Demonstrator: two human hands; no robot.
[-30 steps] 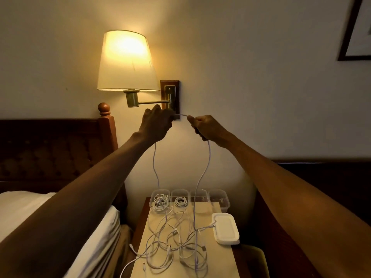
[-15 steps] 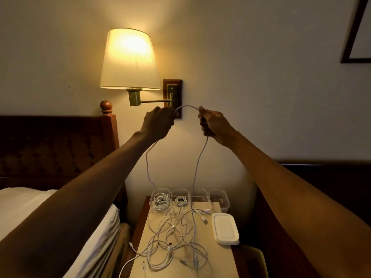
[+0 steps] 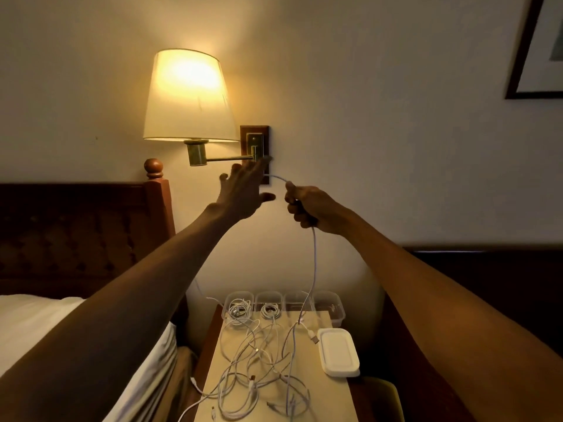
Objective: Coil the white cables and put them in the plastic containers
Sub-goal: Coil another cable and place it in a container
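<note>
My right hand [image 3: 307,205] grips a white cable [image 3: 313,263] held up in front of the wall; the cable hangs down to the nightstand. A short arc of it runs from my fist toward my left hand [image 3: 243,190], whose fingers are spread straight, with the cable's end near its fingertips. Several loose white cables [image 3: 259,360] lie tangled on the nightstand top. At the back stands a row of clear plastic containers [image 3: 330,303]; the two on the left each hold a coiled white cable [image 3: 239,309].
A lit wall lamp [image 3: 189,95] on a brass arm hangs just above my hands. White container lids [image 3: 338,356] are stacked on the nightstand [image 3: 323,400] at the right. A bed with a wooden headboard [image 3: 76,226] is at the left, a picture frame [image 3: 536,56] at the upper right.
My left hand has opened and let the cable go, so its left strand has dropped away. My right hand keeps its grip and has shifted slightly lower and to the right.
</note>
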